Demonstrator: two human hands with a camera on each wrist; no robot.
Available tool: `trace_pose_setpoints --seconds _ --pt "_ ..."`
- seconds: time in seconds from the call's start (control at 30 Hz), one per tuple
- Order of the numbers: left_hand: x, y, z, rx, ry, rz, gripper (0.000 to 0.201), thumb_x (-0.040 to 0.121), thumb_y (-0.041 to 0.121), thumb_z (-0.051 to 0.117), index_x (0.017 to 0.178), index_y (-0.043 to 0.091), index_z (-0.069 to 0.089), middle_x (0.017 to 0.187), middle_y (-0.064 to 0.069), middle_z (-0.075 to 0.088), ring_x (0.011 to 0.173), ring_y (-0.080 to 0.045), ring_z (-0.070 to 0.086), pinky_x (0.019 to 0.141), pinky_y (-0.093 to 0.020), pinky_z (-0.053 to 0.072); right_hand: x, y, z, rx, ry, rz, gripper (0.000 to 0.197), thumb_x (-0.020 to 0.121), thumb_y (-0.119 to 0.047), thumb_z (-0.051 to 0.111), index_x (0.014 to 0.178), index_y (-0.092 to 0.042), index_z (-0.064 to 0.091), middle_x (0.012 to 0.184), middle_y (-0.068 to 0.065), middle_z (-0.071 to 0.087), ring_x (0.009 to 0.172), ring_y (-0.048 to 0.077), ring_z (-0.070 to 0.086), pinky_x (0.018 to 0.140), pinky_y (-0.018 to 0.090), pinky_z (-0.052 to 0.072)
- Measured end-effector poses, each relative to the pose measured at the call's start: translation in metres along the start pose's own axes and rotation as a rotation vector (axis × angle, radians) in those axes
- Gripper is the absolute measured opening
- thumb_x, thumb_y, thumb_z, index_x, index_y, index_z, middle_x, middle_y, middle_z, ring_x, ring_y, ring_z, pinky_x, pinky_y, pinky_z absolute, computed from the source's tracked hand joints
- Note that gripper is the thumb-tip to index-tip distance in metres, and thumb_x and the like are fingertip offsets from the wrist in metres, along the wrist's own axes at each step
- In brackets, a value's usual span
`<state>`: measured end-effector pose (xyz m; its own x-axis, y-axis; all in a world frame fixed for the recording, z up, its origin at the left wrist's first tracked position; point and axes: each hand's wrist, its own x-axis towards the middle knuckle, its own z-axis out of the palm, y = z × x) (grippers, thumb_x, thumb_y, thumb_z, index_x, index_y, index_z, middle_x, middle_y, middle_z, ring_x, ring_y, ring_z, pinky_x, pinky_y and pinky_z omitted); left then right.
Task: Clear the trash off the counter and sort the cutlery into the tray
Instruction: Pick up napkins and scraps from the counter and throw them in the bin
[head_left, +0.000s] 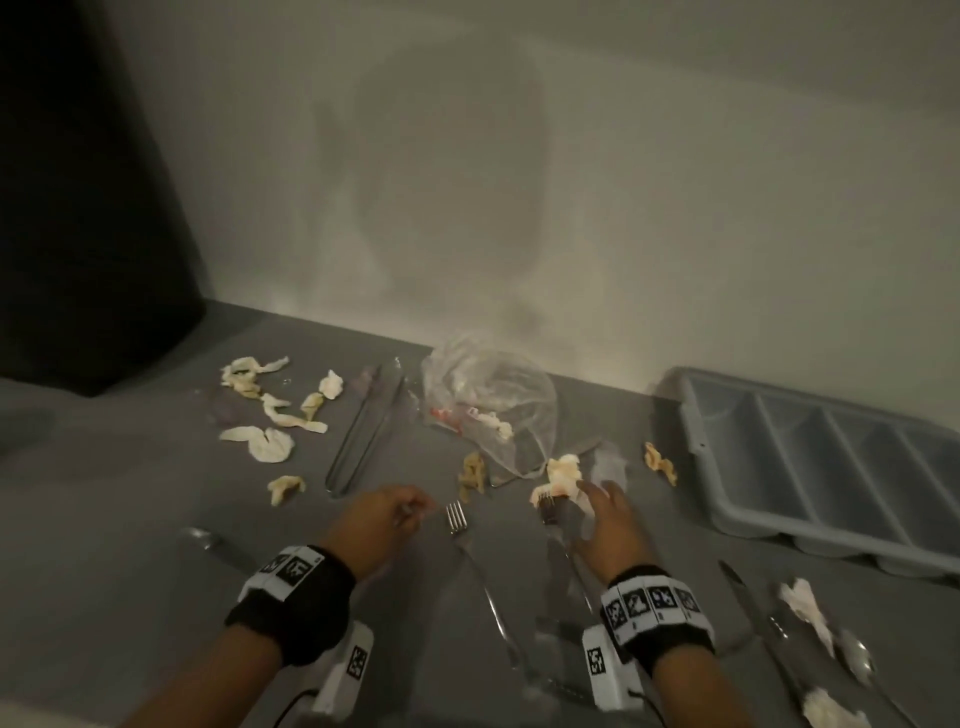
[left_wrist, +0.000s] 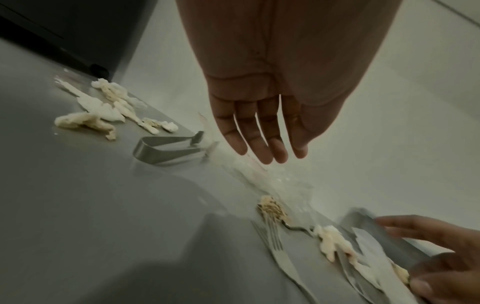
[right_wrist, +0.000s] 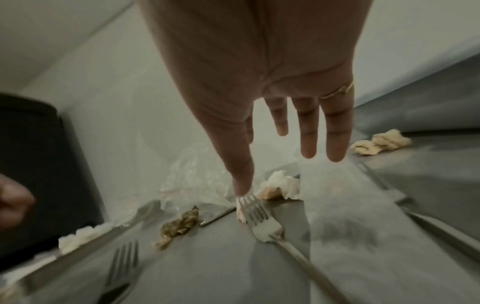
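My left hand (head_left: 395, 514) hovers low over the grey counter (head_left: 130, 493), fingers straight and holding nothing (left_wrist: 262, 144). A fork (head_left: 457, 519) lies between my hands, tines pointing away. My right hand (head_left: 602, 509) is spread open (right_wrist: 293, 148) above a second fork (right_wrist: 257, 218), thumb tip close to its tines. A crumpled stained tissue (head_left: 563, 475) lies at that fork's tines. A clear plastic bag (head_left: 493, 405) with scraps inside sits behind. The grey cutlery tray (head_left: 810, 457), with several long compartments, stands at the right against the wall.
Metal tongs (head_left: 363, 436) lie left of the bag, with torn tissue scraps (head_left: 270, 410) further left. A brown scrap (head_left: 472, 475) is near the bag. A knife (head_left: 743, 587), a spoon (head_left: 857, 654) and tissue (head_left: 802, 603) lie at the right front. A dark bin (head_left: 78, 208) stands far left.
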<state>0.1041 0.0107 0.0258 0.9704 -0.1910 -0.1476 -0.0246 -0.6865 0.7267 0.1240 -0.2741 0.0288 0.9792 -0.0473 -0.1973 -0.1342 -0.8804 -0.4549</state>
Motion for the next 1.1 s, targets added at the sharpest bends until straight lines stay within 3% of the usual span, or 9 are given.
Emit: trace_pose_setpoints --seconds 0.17,0.3,0.47,0.63,0.8,0.87,0.93,1.03,1.1 --pt "0.021 -0.018 -0.018 -0.044 0.054 -0.042 0.043 0.084 0.009 0.054 0.074 0.050 0.046 0.099 -0.001 0.063 0.092 -0.016 0.060 0.085 -0.024 0.046 0.063 -0.015 0.006 -0.318 -0.257 0.033 0.066 0.085 -0.035 0.053 0.140 -0.044 0.018 0.156 0.004 -0.001 0.129 0.041 0.031 0.107 0.050 0.034" --pt "0.030 -0.023 -0.017 -0.069 0.063 -0.060 0.027 0.084 0.011 0.055 0.085 0.038 0.056 0.105 -0.003 0.065 0.094 -0.016 0.061 0.089 -0.030 0.048 0.083 -0.009 0.012 -0.458 -0.432 0.030 0.065 0.089 -0.029 0.051 0.143 -0.039 0.016 0.155 0.013 0.010 0.135 0.043 0.025 0.113 0.047 0.025" --pt "0.051 -0.020 -0.012 -0.068 0.006 -0.007 0.025 0.085 0.010 0.055 0.092 0.033 0.061 0.099 0.001 0.059 0.088 -0.012 0.058 0.083 -0.021 0.043 0.094 -0.020 0.007 -0.292 -0.367 0.043 0.038 0.090 -0.019 0.052 0.127 -0.010 0.051 0.132 0.018 0.050 0.120 0.031 0.050 0.099 0.034 0.040" --pt "0.088 0.002 -0.006 0.171 -0.072 0.154 0.054 0.064 0.036 0.064 0.116 0.023 0.055 0.126 -0.002 0.048 0.115 -0.022 0.049 0.102 -0.038 0.043 0.083 -0.015 -0.013 0.038 -0.014 0.055 0.024 0.088 -0.007 0.047 0.101 -0.014 0.065 0.105 0.012 0.061 0.100 0.031 0.058 0.078 0.028 0.046" --pt "0.144 0.017 0.011 0.654 -0.255 0.203 0.112 0.053 0.045 0.078 0.140 0.035 0.008 0.155 -0.007 -0.015 0.143 -0.033 -0.010 0.115 -0.060 0.004 0.034 -0.009 -0.048 0.338 0.378 0.048 0.028 0.082 0.003 0.053 0.086 -0.021 0.067 0.090 0.005 0.065 0.084 0.015 0.060 0.076 0.021 0.044" --pt "0.167 0.023 0.014 0.841 -0.315 0.179 0.129 0.047 0.051 0.081 0.140 0.037 -0.007 0.150 -0.006 -0.032 0.139 -0.037 -0.024 0.110 -0.065 -0.005 0.005 -0.005 -0.055 0.496 0.483 0.075 0.036 0.080 0.008 0.056 0.080 -0.027 0.063 0.081 -0.004 0.065 0.074 -0.007 0.060 0.070 0.003 0.042" --pt "0.190 0.023 0.016 0.950 -0.345 0.152 0.139 0.042 0.056 0.082 0.139 0.038 -0.015 0.146 -0.006 -0.040 0.136 -0.041 -0.027 0.107 -0.069 -0.007 -0.018 0.003 -0.053 0.620 0.531 0.143 0.036 0.081 0.006 0.059 0.081 -0.030 0.061 0.079 -0.012 0.062 0.070 -0.018 0.058 0.067 -0.004 0.040" --pt "0.209 0.027 0.020 0.937 -0.379 0.097 0.136 0.044 0.050 0.083 0.136 0.045 -0.017 0.146 -0.004 -0.040 0.138 -0.047 -0.016 0.108 -0.070 0.001 -0.038 0.029 -0.036 0.654 0.569 0.229 0.044 0.080 0.002 0.062 0.081 -0.042 0.058 0.083 -0.002 0.067 0.077 0.006 0.063 0.073 0.017 0.048" --pt "0.212 0.027 0.022 0.890 -0.432 0.074 0.123 0.050 0.046 0.080 0.136 0.048 -0.008 0.150 -0.005 -0.032 0.138 -0.049 0.001 0.112 -0.063 0.017 -0.046 0.040 -0.028 0.647 0.568 0.263 0.047 0.079 0.005 0.061 0.081 -0.042 0.058 0.083 0.004 0.068 0.072 0.001 0.063 0.066 0.005 0.046"
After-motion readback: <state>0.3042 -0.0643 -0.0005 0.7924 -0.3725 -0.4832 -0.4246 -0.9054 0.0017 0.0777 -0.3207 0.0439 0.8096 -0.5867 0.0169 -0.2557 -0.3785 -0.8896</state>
